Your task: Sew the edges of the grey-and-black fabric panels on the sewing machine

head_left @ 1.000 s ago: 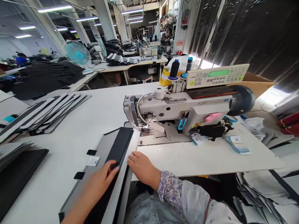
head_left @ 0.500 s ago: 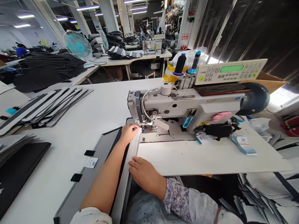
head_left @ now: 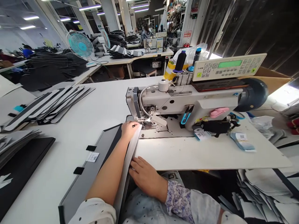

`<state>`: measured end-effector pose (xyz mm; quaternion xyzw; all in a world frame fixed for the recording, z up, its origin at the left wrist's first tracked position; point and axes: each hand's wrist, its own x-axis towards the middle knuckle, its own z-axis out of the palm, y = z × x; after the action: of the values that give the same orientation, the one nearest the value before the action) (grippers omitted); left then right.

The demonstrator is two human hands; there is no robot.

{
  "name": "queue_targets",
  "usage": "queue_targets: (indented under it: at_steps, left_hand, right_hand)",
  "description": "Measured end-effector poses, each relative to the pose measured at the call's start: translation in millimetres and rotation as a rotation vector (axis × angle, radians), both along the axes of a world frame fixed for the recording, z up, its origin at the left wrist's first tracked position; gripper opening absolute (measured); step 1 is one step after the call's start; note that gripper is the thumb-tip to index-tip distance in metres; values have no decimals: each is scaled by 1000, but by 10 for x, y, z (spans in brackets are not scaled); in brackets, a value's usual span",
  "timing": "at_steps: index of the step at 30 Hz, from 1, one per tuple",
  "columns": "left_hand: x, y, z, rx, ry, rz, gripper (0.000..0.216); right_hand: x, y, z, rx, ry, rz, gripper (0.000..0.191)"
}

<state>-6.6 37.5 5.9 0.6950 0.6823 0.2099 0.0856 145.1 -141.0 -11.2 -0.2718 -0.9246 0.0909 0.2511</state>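
Fabric (head_left: 131, 148) lies under the left fingers (head_left: 133, 124), against the right fingers (head_left: 136, 164).

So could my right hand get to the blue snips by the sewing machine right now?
Likely yes: the blue snips stand on the near side of the sewing machine and I see nothing between, though your right hand would first have to leave the white strip.
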Motion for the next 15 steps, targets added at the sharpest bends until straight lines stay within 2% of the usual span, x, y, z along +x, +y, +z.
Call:
queue_targets:
  at_steps: [2,5,15]
  left_hand:
    - [14,-15,11,0,5,12,17]
    - [35,-31,24,-6,16,20,17]
    - [169,0,-16,-11,75,76,20]
  right_hand:
    - [-30,-2,-56,55,-14,16,17]
    - [-67,29,-99,45,-47,43,14]
    - [41,85,-66,33,-24,50,13]
